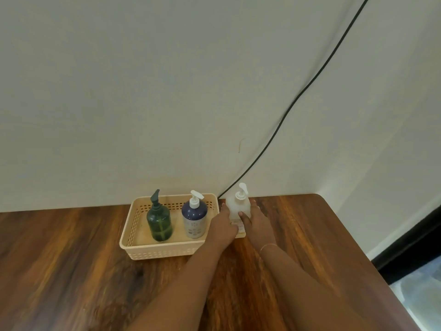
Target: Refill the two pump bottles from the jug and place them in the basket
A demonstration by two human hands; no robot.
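A cream perforated basket (152, 252) stands on the wooden table near the wall. Inside it a green pump bottle (160, 222) stands upright on the left. A dark blue and white pump bottle (194, 218) stands upright on the right. Just right of the basket is a white jug-like container with a pump top (238, 203), upright on the table. My left hand (223, 226) grips its left side and my right hand (256, 222) grips its right side. The lower part of the white container is hidden behind my hands.
A black cable (298, 99) runs down the wall and ends behind the basket's far right corner. The table's right edge (372, 266) falls away to the floor. Bare wooden table (71, 271) lies in front of the basket.
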